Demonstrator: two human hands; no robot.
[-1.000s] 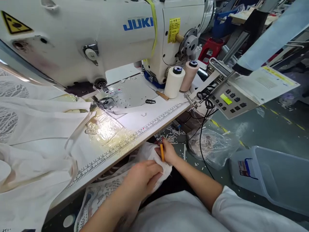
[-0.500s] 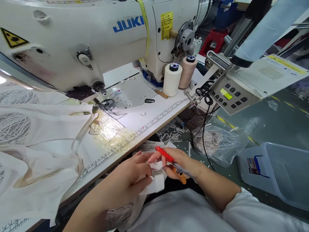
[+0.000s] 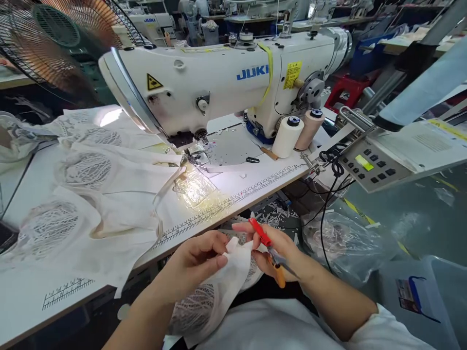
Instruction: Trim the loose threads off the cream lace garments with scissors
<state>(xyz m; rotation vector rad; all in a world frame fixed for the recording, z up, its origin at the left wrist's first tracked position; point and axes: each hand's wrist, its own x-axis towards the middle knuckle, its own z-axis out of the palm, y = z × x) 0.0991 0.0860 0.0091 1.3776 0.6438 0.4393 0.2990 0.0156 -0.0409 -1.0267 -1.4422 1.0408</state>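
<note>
My left hand (image 3: pixel 197 260) pinches the edge of a white bra (image 3: pixel 235 274) between thumb and fingers. Its lace cups hang down over my lap, partly hidden by my left forearm. Across the palm of my right hand (image 3: pixel 280 243) lies a pair of scissors (image 3: pixel 260 232), with one red handle, one orange handle, and blades that point back toward the wrist. The fingertips of that hand also touch the bra's edge, close to the left fingertips. Further left, more white lace bra pieces (image 3: pixel 122 206) spread over the sewing table, joined near the machine's needle.
A white JUKI sewing machine (image 3: pixel 226 80) stands behind the table edge (image 3: pixel 233 211), which carries a printed ruler. Two thread cones (image 3: pixel 288 138), a wooden-handled awl (image 3: pixel 269 152) and a small black blade (image 3: pixel 252 160) lie nearby. A control panel (image 3: pixel 368 165) juts out at right; a fan (image 3: pixel 58 39) is back left.
My view has tilted up and left, bringing in the fan and the whole machine. My left hand has shifted its hold on the bra's edge; the scissors stay in my right hand.
</note>
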